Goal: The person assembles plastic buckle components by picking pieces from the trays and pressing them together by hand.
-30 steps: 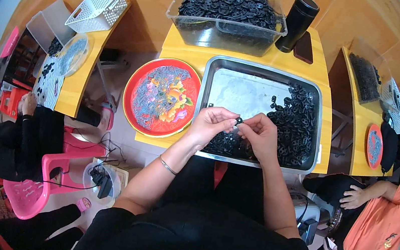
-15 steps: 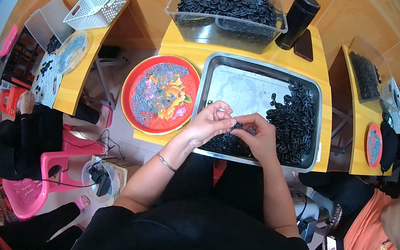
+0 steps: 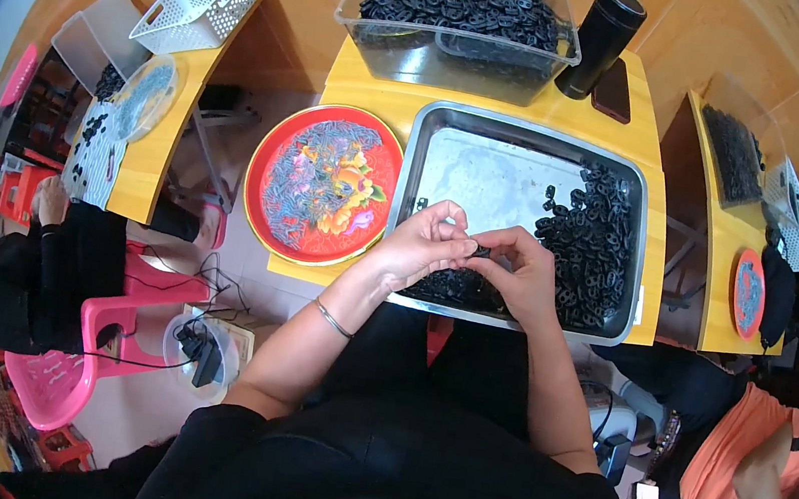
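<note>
Above the near part of a metal tray (image 3: 532, 126), my two hands meet fingertip to fingertip. My right hand (image 3: 521, 271) is closed in a pinch on a small black plastic piece (image 3: 481, 252). The thumb and forefinger of my left hand (image 3: 425, 246) are pressed together at the same piece; its other fingers curl loosely. Most of the piece is hidden by fingertips. Loose black plastic pieces (image 3: 594, 245) with holes are heaped along the tray's right side, and more lie under my hands. Left of the tray, a red flowered plate (image 3: 390, 183) holds many thin grey metal pins (image 3: 290, 200).
A clear bin (image 3: 409, 64) full of black pieces stands at the back, beside a black flask (image 3: 604, 39) and a dark phone (image 3: 613, 91). Side tables hold white baskets (image 3: 199, 9). Co-workers sit left and right. A pink chair (image 3: 88, 350) stands at left.
My hands stay together at the tray, with only slight finger movement around the piece. At lower left, a co-worker's leg with a pink slipper has moved out of sight.
</note>
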The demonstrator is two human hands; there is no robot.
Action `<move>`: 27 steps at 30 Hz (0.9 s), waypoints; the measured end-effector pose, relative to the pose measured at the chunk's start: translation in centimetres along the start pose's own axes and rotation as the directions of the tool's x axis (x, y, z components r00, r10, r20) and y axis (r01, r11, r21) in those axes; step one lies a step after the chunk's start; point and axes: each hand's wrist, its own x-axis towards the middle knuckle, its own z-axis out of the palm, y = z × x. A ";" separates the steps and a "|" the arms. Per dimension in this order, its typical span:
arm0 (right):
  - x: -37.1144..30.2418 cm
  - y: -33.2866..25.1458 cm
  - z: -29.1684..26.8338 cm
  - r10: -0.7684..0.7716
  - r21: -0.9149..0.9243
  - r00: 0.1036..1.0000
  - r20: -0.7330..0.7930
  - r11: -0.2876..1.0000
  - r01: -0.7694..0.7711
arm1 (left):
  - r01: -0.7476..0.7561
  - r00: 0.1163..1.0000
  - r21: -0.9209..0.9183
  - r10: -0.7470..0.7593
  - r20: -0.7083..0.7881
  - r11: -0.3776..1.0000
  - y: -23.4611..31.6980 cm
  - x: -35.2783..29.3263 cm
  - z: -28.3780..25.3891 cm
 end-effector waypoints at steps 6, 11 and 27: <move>0.1 -1.5 0.3 -0.037 -0.023 0.998 -0.046 0.999 0.036 | -0.061 0.997 0.154 0.069 -0.042 0.986 1.4 0.6 0.1; 0.3 -0.6 0.5 -0.088 -0.171 0.990 -0.112 0.983 0.068 | -0.586 0.719 0.575 0.693 0.045 0.571 13.5 6.2 1.0; 0.1 -0.4 0.5 -0.114 -0.279 0.989 -0.096 0.957 0.083 | -0.032 0.831 0.927 0.505 0.232 -0.374 9.3 -3.7 -4.2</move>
